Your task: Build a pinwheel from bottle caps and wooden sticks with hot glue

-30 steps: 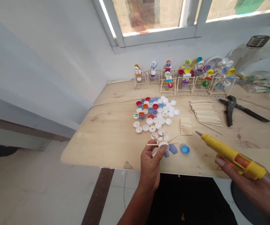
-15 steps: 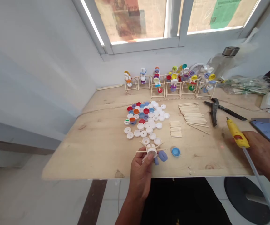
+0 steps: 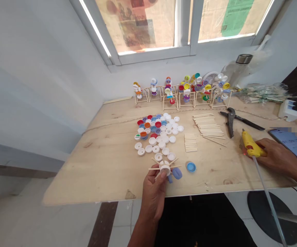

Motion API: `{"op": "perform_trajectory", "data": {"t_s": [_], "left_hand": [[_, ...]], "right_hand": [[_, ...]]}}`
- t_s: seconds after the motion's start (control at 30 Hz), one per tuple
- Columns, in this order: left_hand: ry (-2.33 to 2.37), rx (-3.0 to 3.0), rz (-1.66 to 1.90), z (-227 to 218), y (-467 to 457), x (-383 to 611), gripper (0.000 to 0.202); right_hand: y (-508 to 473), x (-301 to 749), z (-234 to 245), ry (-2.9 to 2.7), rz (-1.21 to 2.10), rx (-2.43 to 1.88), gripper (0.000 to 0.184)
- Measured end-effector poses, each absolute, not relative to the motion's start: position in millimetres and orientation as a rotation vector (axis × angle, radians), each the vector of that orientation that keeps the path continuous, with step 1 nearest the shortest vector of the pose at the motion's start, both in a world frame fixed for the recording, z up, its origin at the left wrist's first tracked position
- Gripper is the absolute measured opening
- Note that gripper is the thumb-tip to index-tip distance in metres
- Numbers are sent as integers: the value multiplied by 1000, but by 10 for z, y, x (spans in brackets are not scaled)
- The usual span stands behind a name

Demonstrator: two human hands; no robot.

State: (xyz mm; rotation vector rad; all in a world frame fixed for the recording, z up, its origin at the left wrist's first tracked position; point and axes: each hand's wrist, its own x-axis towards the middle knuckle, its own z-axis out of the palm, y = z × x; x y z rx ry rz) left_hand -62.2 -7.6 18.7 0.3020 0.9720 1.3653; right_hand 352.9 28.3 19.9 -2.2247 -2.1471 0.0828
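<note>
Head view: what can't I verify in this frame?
All in the head view:
- Right hand covers the handle of the yellow plastic glue gun, hiding its fingers' grip.
- Dark flat phone screen: blurred out, cut by the right edge.
- Left hand holds a white bottle cap with wooden stick spokes; its fingers hide the underside.
- Small cap-and-stick models at the back: too small for detail.

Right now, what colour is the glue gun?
Yellow. The glue gun, in the right hand, shows best in the head view.
</note>
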Motion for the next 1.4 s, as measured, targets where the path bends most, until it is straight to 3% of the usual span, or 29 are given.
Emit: {"op": "perform_trajectory", "data": {"t_s": [0.33,0.53,0.6,0.77,1.13,1.4], "left_hand": [[895,320,1359,106,-51,-687,30],[834,296,1371,50,-58,-721,32],[815,293,1369,35,-63,-727,33],[787,283,1378,24,-73,-747,33],[770,299,1394,56,-101,-725,34],[884,404,1351,91,-65,-714,38]], "right_hand": [[333,3578,353,-2130,367,-2163,41],[57,3416,483,-2031,-119,-2219,61],[-87,3050,508,-1965,-127,-2062,53],[-249,1889,397,-2043,339,-1751,34],[-33,1291,1,-2154,177,-1696,23],[-157,1358,132,-1800,660,-1605,32]]}}
